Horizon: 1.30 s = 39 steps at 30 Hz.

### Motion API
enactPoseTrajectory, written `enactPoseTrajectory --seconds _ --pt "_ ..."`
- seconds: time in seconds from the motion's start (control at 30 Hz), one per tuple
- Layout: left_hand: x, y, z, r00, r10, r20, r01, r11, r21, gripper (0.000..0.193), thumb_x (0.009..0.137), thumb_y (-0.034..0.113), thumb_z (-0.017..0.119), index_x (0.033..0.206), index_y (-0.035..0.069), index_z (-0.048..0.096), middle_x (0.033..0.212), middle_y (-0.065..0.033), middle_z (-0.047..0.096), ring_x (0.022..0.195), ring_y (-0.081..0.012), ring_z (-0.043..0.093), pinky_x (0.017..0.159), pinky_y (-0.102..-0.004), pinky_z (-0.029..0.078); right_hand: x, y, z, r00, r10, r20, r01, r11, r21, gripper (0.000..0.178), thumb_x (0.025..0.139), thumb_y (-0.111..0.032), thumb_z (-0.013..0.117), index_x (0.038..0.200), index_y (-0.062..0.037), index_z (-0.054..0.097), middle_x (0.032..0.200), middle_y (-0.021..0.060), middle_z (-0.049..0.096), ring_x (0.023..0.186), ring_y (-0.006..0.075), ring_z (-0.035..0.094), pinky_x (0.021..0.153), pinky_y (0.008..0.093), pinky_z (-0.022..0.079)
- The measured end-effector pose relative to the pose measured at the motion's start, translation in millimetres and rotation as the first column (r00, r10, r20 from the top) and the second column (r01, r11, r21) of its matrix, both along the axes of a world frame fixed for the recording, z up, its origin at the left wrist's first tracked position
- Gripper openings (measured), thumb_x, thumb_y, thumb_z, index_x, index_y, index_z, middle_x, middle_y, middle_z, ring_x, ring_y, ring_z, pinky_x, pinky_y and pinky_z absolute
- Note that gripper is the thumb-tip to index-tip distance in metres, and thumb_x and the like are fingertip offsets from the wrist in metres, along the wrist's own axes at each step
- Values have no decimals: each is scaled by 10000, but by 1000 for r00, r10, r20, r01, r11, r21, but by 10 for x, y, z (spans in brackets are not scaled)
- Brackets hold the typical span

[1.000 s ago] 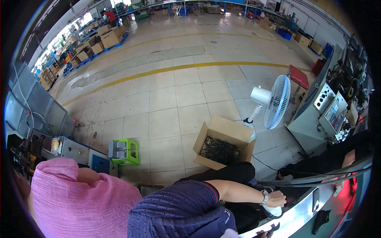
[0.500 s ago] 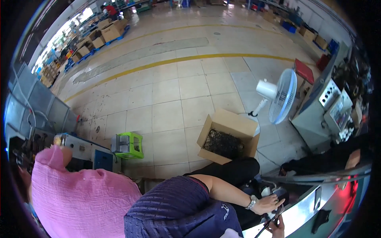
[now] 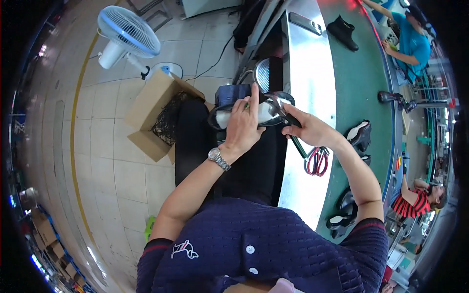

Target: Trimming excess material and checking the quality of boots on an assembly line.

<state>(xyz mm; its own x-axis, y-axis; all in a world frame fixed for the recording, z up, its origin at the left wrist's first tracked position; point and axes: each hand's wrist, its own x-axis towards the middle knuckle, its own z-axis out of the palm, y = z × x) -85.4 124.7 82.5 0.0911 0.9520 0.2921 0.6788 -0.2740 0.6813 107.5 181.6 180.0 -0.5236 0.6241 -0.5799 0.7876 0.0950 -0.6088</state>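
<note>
- My left hand lies flat on top of the shoe in my lap, fingers spread along it and index stretched toward the far end. It presses the shoe down; I can't tell if the thumb wraps underneath.
- My right hand is clenched around a dark tool. Its tip reaches out leftward from my fist and meets the shoe just past my left fingertips.
- The shoe is dark with a pale inside. It sits directly under my left palm and just to the left of my right fist, so both hands are on it or at it. The left is nearer, since it touches outright.
- Long axis of the shoe: roughly crosswise, running from my left hand toward my right, tilted a bit away from me. My left fingers lie across that line and the tool comes in along it from the right end.
- Key relation: the tool tip and my left index nearly meet at the shoe's rim, with no real gap between them.
- Just beyond my right wrist, on the metal bench edge, lie red-handled scissors, near but not touching my arm.
- Further right of my right hand, more dark shoes sit on the green belt, well apart from what I hold.
- Left of my left hand, past my knee, an open cardboard box stands on the floor, with a fan beyond it.
- Other people's arms work at the far side of the belt, nowhere near my hands.
</note>
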Motion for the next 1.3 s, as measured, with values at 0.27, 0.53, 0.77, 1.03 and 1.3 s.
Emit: enactPoseTrajectory --seconds 0.27,0.53,0.77,1.03,1.3 --pt "2 -129 -44 993 -26 -114 28 999 22 1032 622 90 830 1457 -44 240 1255 -203 545 1212 -325 500 1072 -408 349 2 -334 -282 979 -157 -132 163 986 36 484 960 -130 525 1401 -53 339 623 138 597 546 282 630 566 391 496" --pt "-136 -92 -160 968 -39 -247 81 984 159 804 685 181 793 1360 -56 427 1321 -207 506 1238 -329 479 1081 -412 348 -42 -127 -27 972 167 163 -220 889 403 513 934 -128 584 1409 -48 404 628 180 604 578 301 654 588 411 494" --pt "-64 -103 -193 929 -18 -370 126 955 269 705 774 198 721 1362 -72 441 1358 -242 484 1255 -371 476 1062 -432 381 -162 -78 -270 971 -196 -136 236 864 444 568 948 -154 540 1459 -90 299 700 185 634 637 346 639 599 420 505" --pt "16 -73 -192 918 17 -397 106 952 286 680 771 203 721 1325 -97 465 1352 -263 484 1250 -371 488 1064 -427 379 -69 -53 -435 952 -234 -197 302 825 477 581 978 -151 524 1481 -91 240 655 106 619 561 219 635 568 352 506" --pt "-149 -94 -155 922 87 -377 36 951 306 657 763 179 695 1312 -108 476 1329 -263 501 1217 -383 502 1030 -445 393 -276 7 -414 954 -274 -119 298 848 439 565 949 -165 538 1461 -88 313 692 160 638 610 297 644 598 405 500"
